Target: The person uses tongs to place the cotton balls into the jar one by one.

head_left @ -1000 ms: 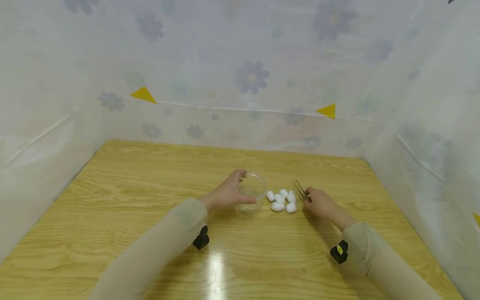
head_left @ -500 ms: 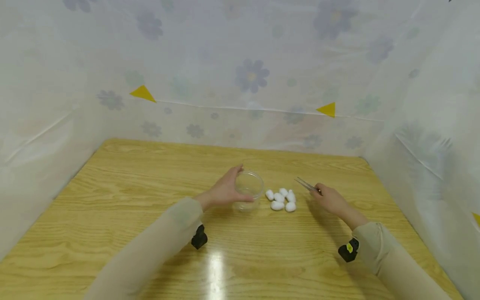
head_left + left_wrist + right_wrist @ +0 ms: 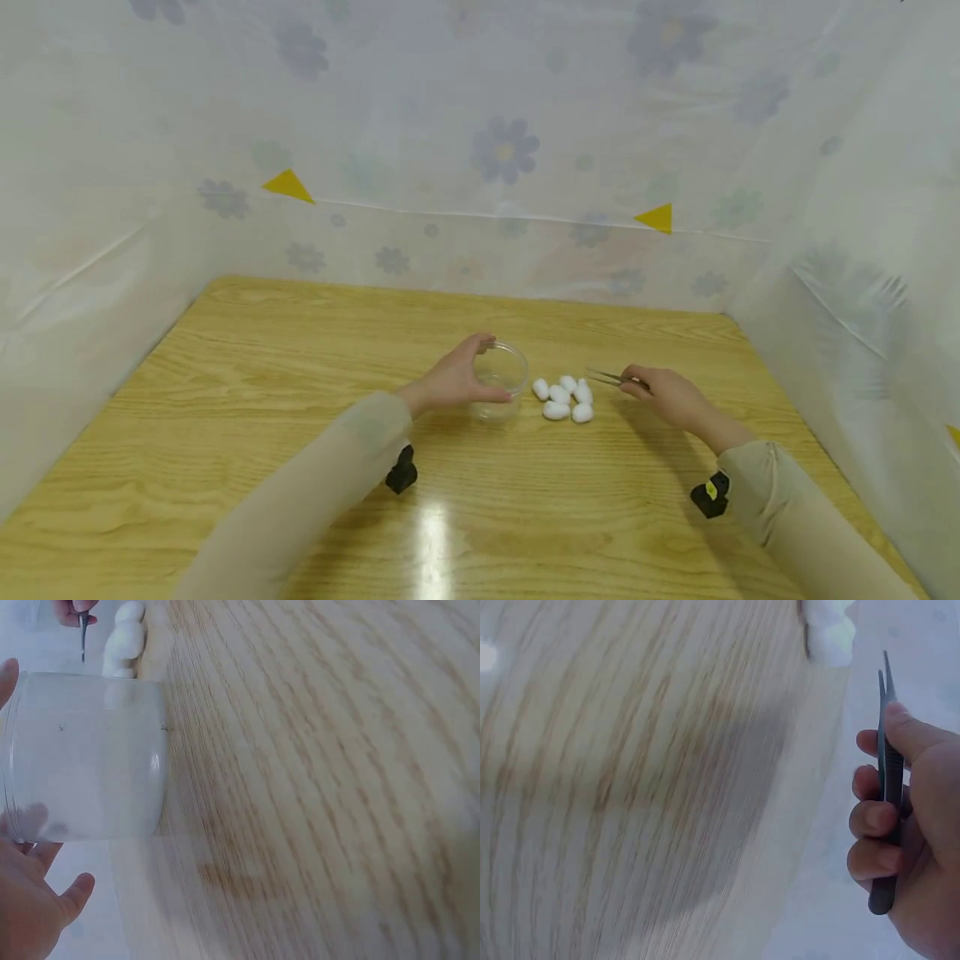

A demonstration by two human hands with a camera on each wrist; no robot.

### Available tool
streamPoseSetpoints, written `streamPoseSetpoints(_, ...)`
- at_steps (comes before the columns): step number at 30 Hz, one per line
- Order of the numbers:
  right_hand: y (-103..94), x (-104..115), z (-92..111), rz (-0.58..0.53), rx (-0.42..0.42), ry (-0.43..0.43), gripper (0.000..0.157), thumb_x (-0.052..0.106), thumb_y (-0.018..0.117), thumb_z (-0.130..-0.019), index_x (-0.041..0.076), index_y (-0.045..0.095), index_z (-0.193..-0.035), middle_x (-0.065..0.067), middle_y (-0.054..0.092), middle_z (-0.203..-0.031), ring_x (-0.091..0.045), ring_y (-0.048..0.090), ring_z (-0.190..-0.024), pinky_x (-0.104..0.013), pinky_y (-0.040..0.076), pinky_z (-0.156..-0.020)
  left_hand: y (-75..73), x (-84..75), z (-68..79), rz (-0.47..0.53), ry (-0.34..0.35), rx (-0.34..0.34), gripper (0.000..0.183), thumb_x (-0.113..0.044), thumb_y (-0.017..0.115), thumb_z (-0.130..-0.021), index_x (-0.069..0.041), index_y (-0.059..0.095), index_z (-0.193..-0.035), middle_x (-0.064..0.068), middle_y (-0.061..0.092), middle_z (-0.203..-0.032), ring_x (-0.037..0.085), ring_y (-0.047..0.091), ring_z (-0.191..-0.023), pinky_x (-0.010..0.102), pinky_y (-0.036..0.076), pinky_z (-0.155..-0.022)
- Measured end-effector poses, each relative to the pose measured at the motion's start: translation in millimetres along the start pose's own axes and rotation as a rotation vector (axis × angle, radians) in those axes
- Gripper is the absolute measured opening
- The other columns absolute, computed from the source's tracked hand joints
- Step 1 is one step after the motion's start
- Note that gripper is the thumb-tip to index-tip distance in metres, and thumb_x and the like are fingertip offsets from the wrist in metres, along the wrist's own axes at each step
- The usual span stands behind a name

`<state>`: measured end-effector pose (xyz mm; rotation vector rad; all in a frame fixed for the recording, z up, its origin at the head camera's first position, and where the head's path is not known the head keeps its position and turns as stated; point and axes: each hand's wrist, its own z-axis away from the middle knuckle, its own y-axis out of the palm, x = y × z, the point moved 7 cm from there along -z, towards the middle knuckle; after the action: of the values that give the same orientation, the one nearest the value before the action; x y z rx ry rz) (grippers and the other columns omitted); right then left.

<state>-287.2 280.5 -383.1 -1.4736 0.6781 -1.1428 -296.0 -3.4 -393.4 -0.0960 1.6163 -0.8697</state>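
Note:
My left hand (image 3: 448, 385) grips a clear round plastic jar (image 3: 90, 761) near its rim, thumb on the near side and fingers on the far side. The jar stands upright with its mouth uncovered, and no contents show through its wall. Just right of it lies a cluster of several white cotton balls (image 3: 557, 396). On the far side of the cluster, my right hand (image 3: 675, 402) holds metal tweezers (image 3: 893, 761), the fingers curled round the handle and the thumb along one arm. Their tips point left toward the cotton balls, slightly apart, with nothing between them.
The wood-grain table (image 3: 315, 350) spreads around both hands. Pale flowered sheeting (image 3: 420, 167) rises behind it and along both sides, with yellow tape pieces (image 3: 288, 186) on the back sheet.
My right hand has drawn back to the right, and the tweezers have swung from pointing steeply away to pointing left. The left hand and jar stay almost in place; the cotton balls lie unchanged.

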Motion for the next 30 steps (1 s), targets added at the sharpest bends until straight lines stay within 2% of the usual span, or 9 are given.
streamPoseSetpoints(4, 1.7, -2.9, -0.1, 0.069, -0.002, -0.031, 0.02, 0.02, 0.053, -0.095, 0.006, 0.062, -0.107, -0.007, 0.067, -0.093, -0.015, 0.06, -0.073, -0.032, 0.047, -0.061, -1.4, 4.0, 0.5, 0.016, -0.007, 0.003, 0.098, -0.042, 0.079, -0.071, -0.012, 0.024, -0.147, 0.005, 0.034, -0.148, 0.026, 0.034, -0.136, 0.047, 0.033, -0.108)
streamPoseSetpoints(11, 4.4, -7.4, -0.4, 0.152, -0.008, -0.064, 0.023, 0.022, 0.058, -0.092, 0.005, 0.064, -0.107, -0.007, 0.068, -0.093, -0.019, 0.064, -0.077, -0.037, 0.051, -0.065, -2.1, 8.1, -0.9, 0.047, -0.007, 0.003, 0.1, -0.042, 0.08, -0.071, -0.013, 0.023, -0.147, 0.005, 0.033, -0.149, 0.024, 0.032, -0.137, 0.047, 0.033, -0.109)
streamPoseSetpoints(22, 6.4, -3.6, -1.9, 0.178, 0.025, -0.088, 0.023, 0.024, 0.057, -0.093, 0.007, 0.065, -0.106, -0.006, 0.07, -0.095, -0.022, 0.065, -0.083, -0.04, 0.052, -0.07, -2.1, 7.8, 0.7, 0.084, -0.037, 0.015, 0.101, -0.039, 0.08, -0.072, -0.013, 0.02, -0.148, 0.004, 0.03, -0.151, 0.024, 0.029, -0.14, 0.047, 0.033, -0.108)
streamPoseSetpoints(30, 7.4, 2.4, -0.6, 0.195, -0.011, -0.117, 0.013, 0.02, 0.06, -0.091, 0.011, 0.068, -0.094, 0.001, 0.068, -0.082, -0.01, 0.06, -0.068, -0.031, 0.048, -0.061, -0.1, 5.3, 1.3, 0.143, -0.024, 0.027, 0.096, -0.032, 0.08, -0.074, -0.01, 0.021, -0.147, 0.007, 0.027, -0.152, 0.027, 0.024, -0.141, 0.049, 0.03, -0.11)
